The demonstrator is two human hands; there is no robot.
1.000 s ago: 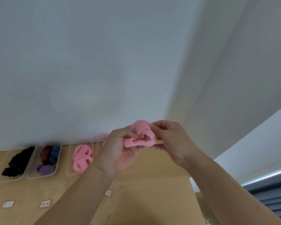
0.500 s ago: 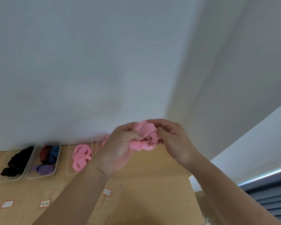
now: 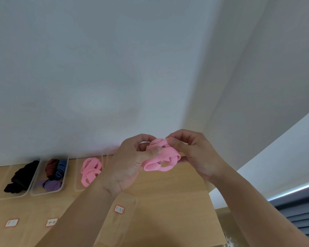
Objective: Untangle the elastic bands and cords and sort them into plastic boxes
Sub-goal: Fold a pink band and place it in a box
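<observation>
A tangle of wide pink elastic bands [image 3: 163, 157] is held in the air above the wooden table [image 3: 177, 202]. My left hand [image 3: 128, 164] pinches its left side with thumb on top. My right hand [image 3: 194, 154] pinches the upper right loop between thumb and forefinger. Clear plastic boxes stand along the wall: one with black bands [image 3: 20, 177], one with striped red, striped blue and purple bands [image 3: 54, 172], one with pink bands [image 3: 90, 170]. A fourth box is mostly hidden behind my left hand.
Small red-framed labels [image 3: 119, 209] lie on the table in front of the boxes. A clear lid or tray [image 3: 121, 216] lies under my left forearm. The table's right edge [image 3: 215, 207] drops off beside the white wall corner.
Both hands have kept working the pink tangle in the air. The loops have been turned and pulled looser, and my right thumb now sits on the top loop.
</observation>
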